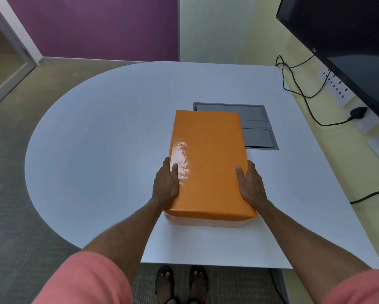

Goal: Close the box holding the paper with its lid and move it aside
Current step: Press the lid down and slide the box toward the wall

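Observation:
A glossy orange lid (208, 159) covers a pale box (206, 222) near the middle of the white table (100, 150); only a thin strip of the box shows under the lid's near edge. My left hand (165, 185) grips the lid's left side, thumb on top. My right hand (251, 185) grips its right side the same way. The paper inside is hidden.
A grey recessed cable hatch (258, 130) sits in the table just behind and right of the box. Black cables (298, 88) trail along the right edge towards wall sockets (339, 88). A dark monitor (348, 47) hangs at top right. The table's left end is rounded.

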`<state>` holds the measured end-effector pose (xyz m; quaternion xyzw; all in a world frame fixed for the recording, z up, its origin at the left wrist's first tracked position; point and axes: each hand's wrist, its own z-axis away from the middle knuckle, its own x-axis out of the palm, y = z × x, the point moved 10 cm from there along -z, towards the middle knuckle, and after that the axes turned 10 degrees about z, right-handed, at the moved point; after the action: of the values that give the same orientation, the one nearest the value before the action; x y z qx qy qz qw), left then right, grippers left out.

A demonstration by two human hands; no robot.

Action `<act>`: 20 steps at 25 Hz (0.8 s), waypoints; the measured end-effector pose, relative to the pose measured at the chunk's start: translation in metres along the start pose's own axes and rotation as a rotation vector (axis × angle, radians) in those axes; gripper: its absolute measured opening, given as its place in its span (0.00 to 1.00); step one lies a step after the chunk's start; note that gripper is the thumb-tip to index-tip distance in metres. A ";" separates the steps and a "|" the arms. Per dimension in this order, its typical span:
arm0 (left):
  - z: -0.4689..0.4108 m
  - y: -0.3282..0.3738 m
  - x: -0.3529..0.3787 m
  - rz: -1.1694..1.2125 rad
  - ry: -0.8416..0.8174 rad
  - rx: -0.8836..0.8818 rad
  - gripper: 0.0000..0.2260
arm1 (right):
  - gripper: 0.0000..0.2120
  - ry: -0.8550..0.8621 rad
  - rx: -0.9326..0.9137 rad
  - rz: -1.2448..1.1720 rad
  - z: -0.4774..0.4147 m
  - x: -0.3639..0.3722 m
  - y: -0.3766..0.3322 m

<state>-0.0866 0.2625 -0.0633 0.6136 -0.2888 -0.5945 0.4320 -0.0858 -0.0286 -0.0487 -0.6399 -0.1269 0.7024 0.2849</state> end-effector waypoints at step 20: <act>-0.104 0.075 0.043 -0.589 -0.417 0.113 0.34 | 0.35 -0.124 -0.286 0.534 -0.108 0.004 -0.093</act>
<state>0.0326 0.2098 -0.0266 0.5590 -0.2139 -0.7888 0.1396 0.0411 0.0284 -0.0173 -0.6402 -0.0689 0.7650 -0.0109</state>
